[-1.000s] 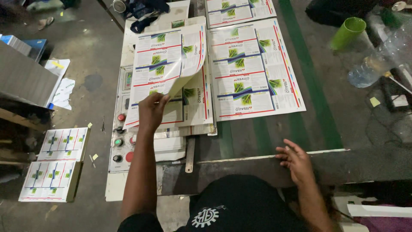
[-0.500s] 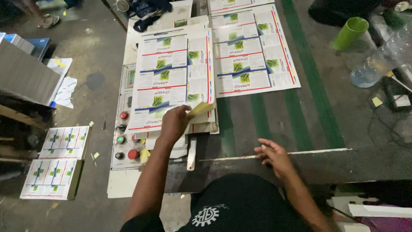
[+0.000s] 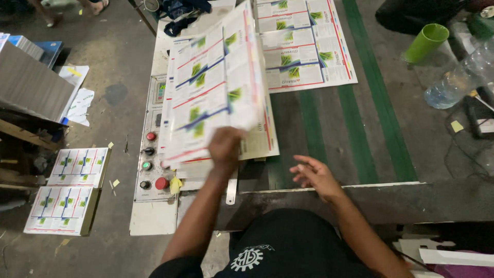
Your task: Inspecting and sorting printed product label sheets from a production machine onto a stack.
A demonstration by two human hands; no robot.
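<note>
We see the machine bed (image 3: 391,201) with green belts (image 3: 383,128); printed sheet (image 3: 303,46) lies flat at 12 o'clock, sheet stack (image 3: 260,146) centre, control panel (image 3: 152,164) at 9.

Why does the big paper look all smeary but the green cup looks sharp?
In the head view, the lifted printed sheet and the left hand gripping it are smeared by motion blur; the green cup, the control buttons and the stacks on the floor look sharp; the lighting is dim and even, without strong glare.
</note>
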